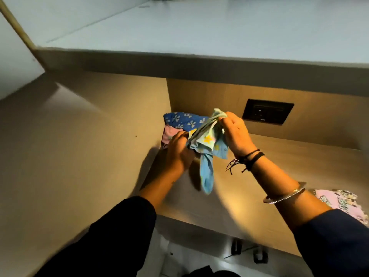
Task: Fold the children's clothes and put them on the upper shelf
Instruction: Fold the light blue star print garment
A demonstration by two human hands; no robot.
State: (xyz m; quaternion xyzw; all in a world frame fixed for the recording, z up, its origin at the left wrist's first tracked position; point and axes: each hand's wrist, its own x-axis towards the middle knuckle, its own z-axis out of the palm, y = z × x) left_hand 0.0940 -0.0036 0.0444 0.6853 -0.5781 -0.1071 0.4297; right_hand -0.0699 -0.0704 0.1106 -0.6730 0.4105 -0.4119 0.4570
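Head view. Your left hand (180,148) and right hand (236,134) each pinch a bunched, unfolded light blue garment (207,141) above the lower shelf (269,172). A dark blue garment (185,120) and a pink garment (169,134) sit in the corner behind, and printed clothes (339,200) lie at right. Every garment in view is below the upper shelf (199,33), so the task appears barely begun.

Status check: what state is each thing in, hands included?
left hand: grips light blue garment.
right hand: pinches its top edge.
light blue garment: bunched, unfolded, held up.
bow-print garment: lying in corner, atop pink garment.
printed clothes: lying on lower shelf, right.
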